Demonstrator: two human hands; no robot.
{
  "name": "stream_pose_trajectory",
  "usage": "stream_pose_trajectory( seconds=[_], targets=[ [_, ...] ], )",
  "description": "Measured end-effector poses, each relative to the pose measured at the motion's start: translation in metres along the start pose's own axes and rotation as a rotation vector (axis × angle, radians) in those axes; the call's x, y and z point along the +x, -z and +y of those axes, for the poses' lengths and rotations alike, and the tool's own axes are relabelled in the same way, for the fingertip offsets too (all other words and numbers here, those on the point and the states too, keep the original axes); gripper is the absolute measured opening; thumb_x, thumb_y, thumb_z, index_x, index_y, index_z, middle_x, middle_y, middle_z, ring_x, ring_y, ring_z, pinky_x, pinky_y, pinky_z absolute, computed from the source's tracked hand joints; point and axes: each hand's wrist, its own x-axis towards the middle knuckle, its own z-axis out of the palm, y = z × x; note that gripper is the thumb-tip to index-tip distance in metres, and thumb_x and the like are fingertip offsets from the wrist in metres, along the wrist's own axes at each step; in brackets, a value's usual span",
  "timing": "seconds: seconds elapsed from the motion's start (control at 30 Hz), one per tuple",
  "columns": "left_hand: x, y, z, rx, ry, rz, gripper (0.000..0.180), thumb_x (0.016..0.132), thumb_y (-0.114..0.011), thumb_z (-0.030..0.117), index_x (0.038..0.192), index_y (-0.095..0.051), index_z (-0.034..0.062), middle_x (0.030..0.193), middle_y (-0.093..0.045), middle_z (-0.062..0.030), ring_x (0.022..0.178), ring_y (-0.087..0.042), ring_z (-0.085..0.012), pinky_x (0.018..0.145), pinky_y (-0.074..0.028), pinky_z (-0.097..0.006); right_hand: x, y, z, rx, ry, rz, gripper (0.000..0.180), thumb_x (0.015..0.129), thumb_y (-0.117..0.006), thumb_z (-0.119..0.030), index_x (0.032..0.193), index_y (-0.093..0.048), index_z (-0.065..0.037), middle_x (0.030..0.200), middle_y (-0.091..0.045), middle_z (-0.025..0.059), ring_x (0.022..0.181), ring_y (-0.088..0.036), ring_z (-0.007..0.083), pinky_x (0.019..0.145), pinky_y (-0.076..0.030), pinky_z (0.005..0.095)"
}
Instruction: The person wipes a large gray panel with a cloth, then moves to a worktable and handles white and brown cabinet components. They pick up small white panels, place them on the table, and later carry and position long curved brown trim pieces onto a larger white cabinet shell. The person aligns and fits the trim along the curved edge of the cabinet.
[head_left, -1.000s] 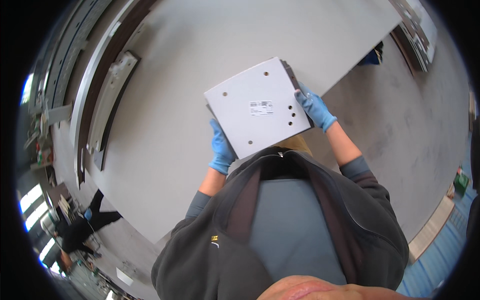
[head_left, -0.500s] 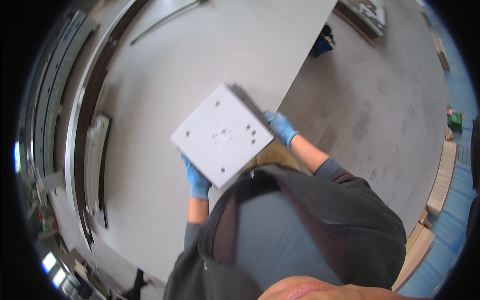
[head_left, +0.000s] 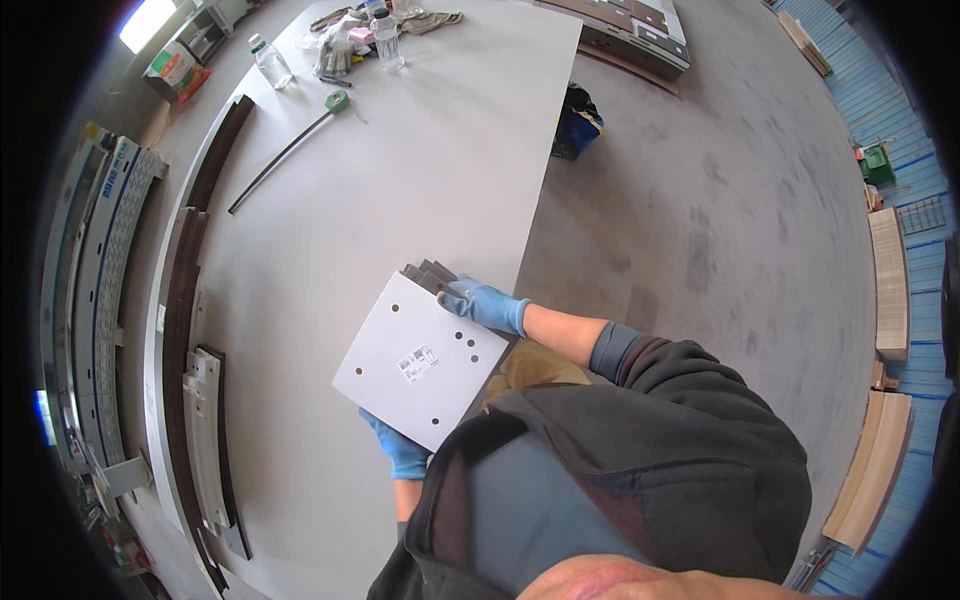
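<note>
Close to my body, a square white panel [head_left: 420,370] with several drilled holes and a printed label tops a stack. Edges of dark grey panels [head_left: 432,272] stick out beneath it at the far right side. My right hand [head_left: 485,304], in a blue glove, is closed over that far right edge, its fingers near the dark panels. Gloved in blue as well, my left hand [head_left: 400,448] supports the lower left edge of the stack. Its fingers are partly hidden under the white panel. The stack is over the near part of a large light grey table [head_left: 400,190].
A thin dark rod [head_left: 280,162] and a green tape roll [head_left: 337,102] lie on the table. Bottles [head_left: 386,40] and gloves [head_left: 335,48] stand farther off. Long dark and white profiles [head_left: 205,440] line the left side. A blue-black bag [head_left: 578,122] is beside the table's right edge.
The view has shifted, bringing the table's far end into sight. My right hand has moved from the stack's right corner to farther up along its edge, over the dark panels.
</note>
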Motion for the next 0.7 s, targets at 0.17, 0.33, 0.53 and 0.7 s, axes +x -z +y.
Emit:
stream_pose_trajectory(
  seconds=[0.17, 0.33, 0.53, 0.7],
  targets=[
    [-0.008, -0.016, 0.001, 0.142, -0.104, -0.029, 0.080, 0.108, -0.041, 0.070, 0.158, -0.044, 0.0084, 0.152, -0.056, -0.0097, 0.133, -0.058, -0.0280, 0.109, -0.053, -0.042, -0.015, 0.009, -0.022, 0.167, -0.059, -0.038, 0.075, 0.106, -0.055, -0.063, 0.151, -0.055, -0.004, 0.143, -0.059, 0.0218, 0.136, -0.056, 0.0317, 0.116, -0.044, 0.0431],
    [-0.016, -0.009, -0.002, -0.015, -0.023, 0.109, 0.080, 0.109, -0.037, 0.070, 0.160, -0.042, 0.0092, 0.155, -0.054, -0.0101, 0.135, -0.058, -0.0297, 0.112, -0.052, -0.044, -0.022, 0.018, -0.046, 0.263, -0.215, -0.210, 0.085, 0.095, -0.075, -0.054, 0.157, -0.048, -0.002, 0.138, -0.068, 0.0184, 0.127, -0.067, 0.0252, 0.105, -0.054, 0.0378],
    [-0.014, -0.001, -0.011, -0.085, -0.003, 0.049, 0.085, 0.108, -0.033, 0.073, 0.163, -0.039, 0.0093, 0.159, -0.051, -0.0123, 0.138, -0.057, -0.0327, 0.115, -0.050, -0.047, -0.016, 0.013, -0.034, 0.335, -0.177, -0.134, 0.094, 0.090, -0.082, -0.044, 0.161, -0.040, 0.000, 0.140, -0.066, 0.0207, 0.123, -0.068, 0.0235, 0.103, -0.054, 0.0339],
    [-0.009, 0.009, -0.018, -0.098, 0.018, 0.070, 0.094, 0.103, -0.030, 0.081, 0.161, -0.043, 0.0068, 0.154, -0.056, -0.0178, 0.131, -0.063, -0.0338, 0.110, -0.054, -0.048, -0.009, 0.005, -0.023, 0.380, -0.151, -0.153, 0.079, 0.094, -0.080, -0.034, 0.157, -0.046, 0.000, 0.133, -0.069, 0.0140, 0.112, -0.071, 0.0184, 0.097, -0.058, 0.0334]
  ],
)
